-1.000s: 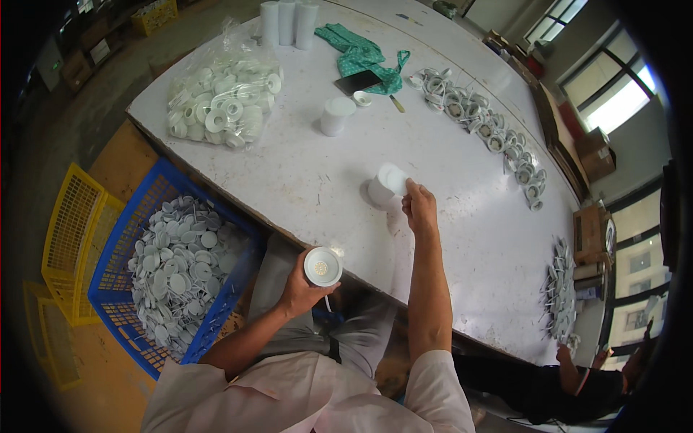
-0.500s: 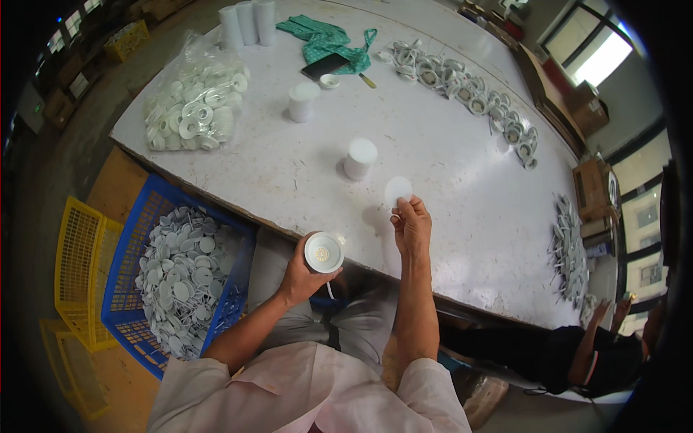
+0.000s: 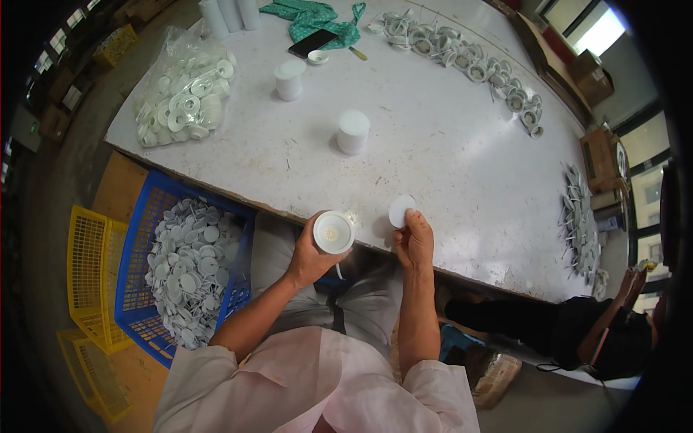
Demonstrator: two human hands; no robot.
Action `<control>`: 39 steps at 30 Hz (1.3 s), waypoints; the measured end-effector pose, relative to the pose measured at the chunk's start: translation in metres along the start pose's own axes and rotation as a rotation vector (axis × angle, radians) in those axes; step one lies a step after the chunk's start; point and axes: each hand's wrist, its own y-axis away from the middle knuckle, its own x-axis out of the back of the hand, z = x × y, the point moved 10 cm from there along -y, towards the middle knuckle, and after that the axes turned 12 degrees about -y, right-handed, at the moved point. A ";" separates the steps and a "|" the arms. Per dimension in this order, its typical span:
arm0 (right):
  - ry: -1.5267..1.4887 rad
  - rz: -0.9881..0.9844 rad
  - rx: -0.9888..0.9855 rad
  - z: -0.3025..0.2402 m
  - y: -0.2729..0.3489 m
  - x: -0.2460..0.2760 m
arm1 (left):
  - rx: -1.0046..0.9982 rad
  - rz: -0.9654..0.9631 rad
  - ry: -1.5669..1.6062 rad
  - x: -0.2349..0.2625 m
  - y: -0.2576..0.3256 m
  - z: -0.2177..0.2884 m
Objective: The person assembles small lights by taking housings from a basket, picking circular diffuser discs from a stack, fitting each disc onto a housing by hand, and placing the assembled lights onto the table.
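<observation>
My left hand [image 3: 309, 257] is wrapped round a small white round lamp housing [image 3: 333, 232], its open face turned up with a yellowish LED board inside. A short white cable hangs from beneath it. Between thumb and fingers, my right hand [image 3: 414, 242] pinches a thin white disc [image 3: 401, 211] by its edge, above the table's near edge. The disc and the lamp housing are apart. Farther off on the table stands a stack of white discs [image 3: 353, 133], with a second stack [image 3: 290, 81] behind it to the left.
A clear bag of white rings [image 3: 189, 101] lies at the table's left. Beyond are a phone [image 3: 312, 43] and green cloth [image 3: 317, 20]. Ring-shaped lamp parts [image 3: 476, 71] line the far right. A blue basket [image 3: 133, 296] of discs stands left; a co-worker [image 3: 606, 339] is at right.
My right hand has brought the disc down nearer to me. My left hand has moved slightly up and to the right with the lamp housing, and the view has shifted.
</observation>
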 end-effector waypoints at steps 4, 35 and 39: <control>-0.030 -0.041 -0.051 0.019 0.012 0.004 | -0.056 0.033 -0.075 0.000 -0.005 0.018; 0.467 -0.076 -0.068 0.069 0.030 -0.017 | -0.051 -0.032 -0.100 -0.010 0.002 0.020; 0.541 -0.087 -0.092 0.072 0.027 -0.014 | -0.040 -0.062 -0.088 -0.011 0.003 0.020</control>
